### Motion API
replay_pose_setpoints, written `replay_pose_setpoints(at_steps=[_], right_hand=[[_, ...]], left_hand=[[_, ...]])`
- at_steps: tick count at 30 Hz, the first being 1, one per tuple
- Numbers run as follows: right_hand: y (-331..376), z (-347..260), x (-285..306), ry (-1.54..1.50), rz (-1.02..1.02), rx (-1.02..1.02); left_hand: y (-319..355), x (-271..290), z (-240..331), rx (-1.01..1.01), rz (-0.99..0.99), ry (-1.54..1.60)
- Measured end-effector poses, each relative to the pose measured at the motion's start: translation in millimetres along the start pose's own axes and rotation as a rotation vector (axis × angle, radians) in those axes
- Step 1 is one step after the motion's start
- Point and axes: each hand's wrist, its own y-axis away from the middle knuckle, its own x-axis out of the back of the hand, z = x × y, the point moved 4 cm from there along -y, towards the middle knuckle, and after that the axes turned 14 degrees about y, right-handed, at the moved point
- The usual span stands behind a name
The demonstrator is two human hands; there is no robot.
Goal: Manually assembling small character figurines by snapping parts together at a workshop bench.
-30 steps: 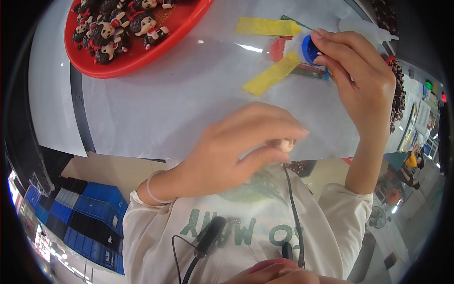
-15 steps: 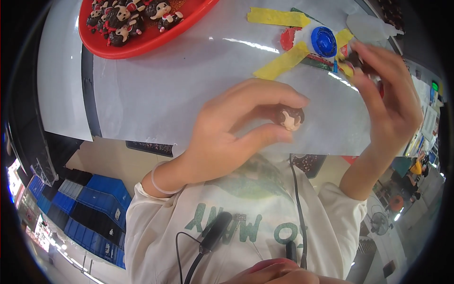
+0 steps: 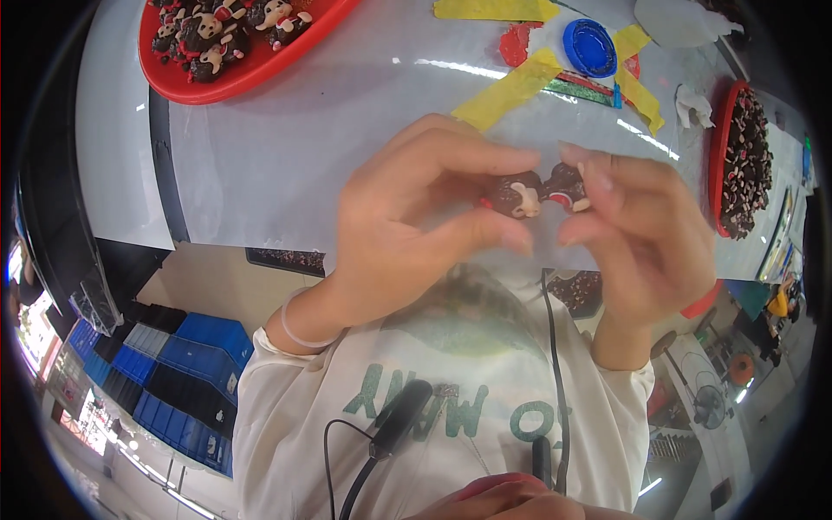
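Head view: my left hand (image 3: 407,234) pinches a small brown figurine head (image 3: 518,198) between thumb and fingers; my right hand (image 3: 637,234) grips the dark body piece (image 3: 565,185), both pinched closed, pieces touching, above the table (image 3: 329,130). Looks like the join step; the contact is partly hidden. Next needs alignment and steady pressure.
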Motion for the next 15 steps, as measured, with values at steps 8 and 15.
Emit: replay_pose_setpoints(at_steps=[8,15], right_hand=[[-1.0,-12.2,-6.4,0.147,0.111,0.064],[5.0,-5.7,-3.7,0.138,0.086,0.098]], left_hand=[[4.5,1.0,1.3,-0.044,0.033,-0.029],[5.1,0.2,-1.4,-0.002,0.015,0.015]])
